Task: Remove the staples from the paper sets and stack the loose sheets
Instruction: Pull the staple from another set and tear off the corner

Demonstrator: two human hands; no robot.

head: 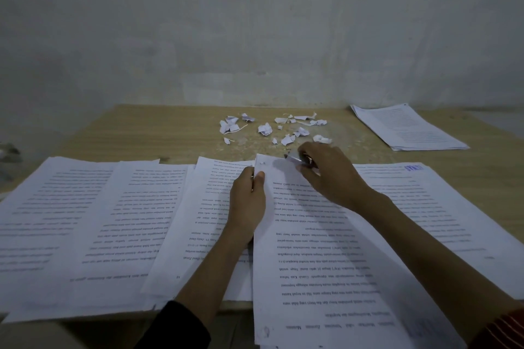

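A small metal tool (295, 159) is gripped by the right hand (331, 176) at the far corner of the near paper set (326, 249), pinched at its left edge by the left hand (248, 201). With a rough pull, the corner may be torn.

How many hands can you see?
2. The left hand pinches the sheet at its left edge; the right hand, just right of it, grips a small tool at the sheet's far corner. None seem hidden.
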